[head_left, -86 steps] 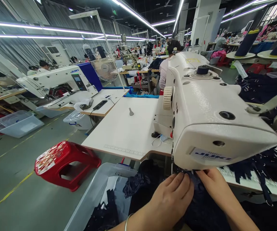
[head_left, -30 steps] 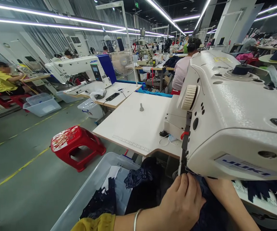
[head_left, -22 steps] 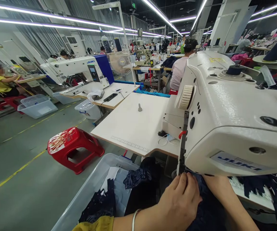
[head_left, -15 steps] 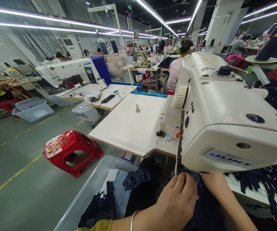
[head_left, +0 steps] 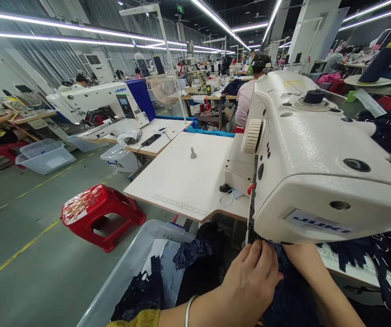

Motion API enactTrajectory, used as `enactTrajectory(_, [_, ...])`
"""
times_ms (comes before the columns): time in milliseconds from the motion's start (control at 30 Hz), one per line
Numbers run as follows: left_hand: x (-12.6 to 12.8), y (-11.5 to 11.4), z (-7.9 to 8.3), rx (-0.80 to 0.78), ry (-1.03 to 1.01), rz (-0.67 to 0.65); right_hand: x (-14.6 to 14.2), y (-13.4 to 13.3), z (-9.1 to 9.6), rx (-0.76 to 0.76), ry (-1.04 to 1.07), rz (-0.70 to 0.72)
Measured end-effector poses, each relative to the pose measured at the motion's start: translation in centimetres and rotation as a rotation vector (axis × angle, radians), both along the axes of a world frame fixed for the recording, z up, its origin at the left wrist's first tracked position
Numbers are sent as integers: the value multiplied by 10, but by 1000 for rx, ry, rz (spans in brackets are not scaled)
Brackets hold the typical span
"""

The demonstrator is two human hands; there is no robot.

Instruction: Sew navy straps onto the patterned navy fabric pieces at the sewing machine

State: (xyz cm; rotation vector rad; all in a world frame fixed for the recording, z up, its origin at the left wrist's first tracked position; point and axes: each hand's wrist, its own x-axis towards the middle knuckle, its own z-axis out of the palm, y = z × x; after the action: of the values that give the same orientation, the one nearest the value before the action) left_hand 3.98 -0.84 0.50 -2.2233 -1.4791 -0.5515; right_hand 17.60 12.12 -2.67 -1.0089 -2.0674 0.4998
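Observation:
My left hand (head_left: 255, 274), with a bangle at the wrist, is closed, its fingers bent together at the edge of a navy garment piece (head_left: 292, 290) right under the head of a white sewing machine (head_left: 318, 150). The machine's needle area is hidden behind those fingers. From the lower right my other forearm reaches in, and only the wrist side of my right hand (head_left: 295, 254) shows beside the navy cloth. The machine head covers its fingers. Navy cloth hangs down between both forearms.
A clear plastic bin (head_left: 130, 263) with navy lace pieces stands at lower left, near a red stool (head_left: 102, 215). The machine's white table (head_left: 185, 177) extends ahead. Navy straps (head_left: 375, 259) lie at right. A person in pink (head_left: 246, 102) sits beyond, among other machines.
My left hand shifts very slightly at the cloth, staying under the machine head. The view moves a little; otherwise things look the same.

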Motion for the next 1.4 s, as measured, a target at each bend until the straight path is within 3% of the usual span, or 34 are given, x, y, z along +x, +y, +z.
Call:
enactTrajectory(433, [-3, 1, -3, 45, 4, -3, -4, -3, 12, -207, 127, 46])
enactTrajectory(533, [-6, 1, -7, 99, -90, 6, -7, -2, 15, -225, 164, 39])
enactTrajectory(667, [-18, 1, -18, 80, -355, -91, -14, -5, 22, -231, 239, 18])
enactTrajectory(767, [-30, -1, -31, -123, -849, 17, -20, -9, 26, -251, 305, 29])
enactTrajectory(867, [-54, -4, -40, -645, -1192, 53, -22, -10, 28, -291, 359, 49])
enactTrajectory(933, [-79, -8, -43, -956, -1236, 55, -21, -9, 28, -326, 390, 53])
enactTrajectory(1100, [-151, -27, -48, -1144, -1292, 121, -17, -13, 29, -406, 484, 39])
enactTrajectory(1200, [-173, -39, -52, -990, -1400, 251, -19, -22, 26, -474, 588, 19])
enactTrajectory(1300, [-177, -43, -54, -694, -1668, 406, -18, -25, 21, -547, 754, -32])
enactTrajectory(1400, [-178, -41, -52, -596, -1977, 458, 6, -14, 22, -558, 951, -103])
